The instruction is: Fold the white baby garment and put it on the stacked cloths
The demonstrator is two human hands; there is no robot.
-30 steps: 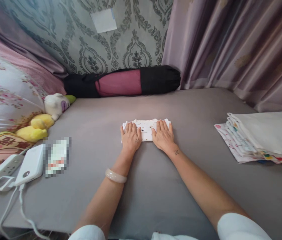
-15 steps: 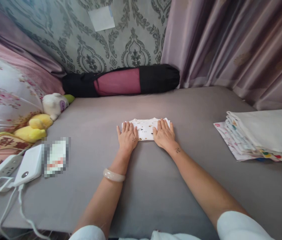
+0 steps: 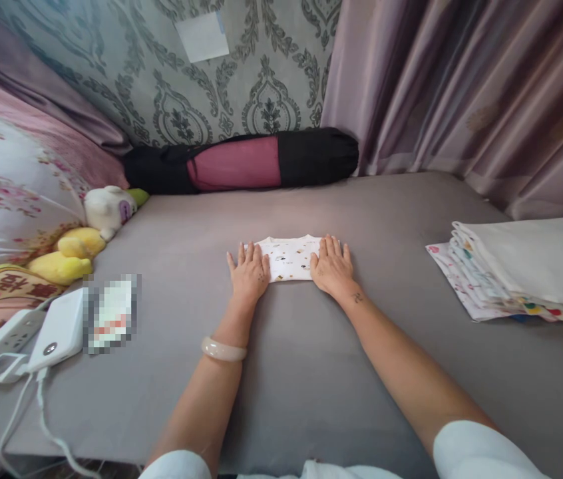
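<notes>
A small white garment (image 3: 290, 259) with a tiny print lies folded into a flat rectangle on the grey sheet (image 3: 291, 372). Its neckline shows along the far edge. My left hand (image 3: 250, 273) rests flat over the garment's left end, fingers stretched out and thumb toward the middle. On the right end lies my right hand (image 3: 332, 267), also flat with its fingers extended. The two hands cover both ends of the cloth, and its printed middle shows between them.
A stack of folded cloths (image 3: 526, 266) sits at the right. Along the wall lies a black and pink long bag (image 3: 241, 161). At left are plush toys (image 3: 106, 209), a white power bank (image 3: 59, 329), a power strip (image 3: 2, 349) and a pixelated item (image 3: 112, 314).
Both hands have slid slightly outward, the left one to the left and the right one to the right. More of the garment's middle shows between them.
</notes>
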